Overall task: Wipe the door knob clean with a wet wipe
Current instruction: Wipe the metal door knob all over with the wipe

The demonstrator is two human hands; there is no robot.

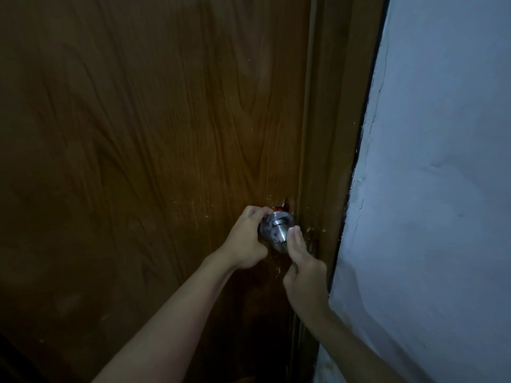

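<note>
a dim view looks down at a brown wood-grain door [138, 134] that fills the left and centre of the frame. a round silver knob [279, 230] sits on the door's right edge, a little below the middle of the frame, just beside the brown frame [329, 134] that runs down at a slant. to the right of that, a pale blue-white wall [442, 189] covers the right side of the picture, with faint cracks in its paint.

two bare forearms reach up from the bottom of the frame toward the knob. the left hand [246, 241] comes from the lower left and wraps the left side of the knob, its fingers [255, 211] curled over the top. a thin, pale, see-through wipe [266, 226] lies crumpled under those fingers, pressed against the metal; its edges are hard to make out in the low light.

the right hand [304, 269] comes from the lower right. its upper fingers are stretched out fairly straight, and their tips touch the right side of the knob. its lower fingers are curled in toward the palm, holding nothing.

small pale scratches and chipped spots mark the wood around the knob, and a reddish patch shows just above it.
</note>
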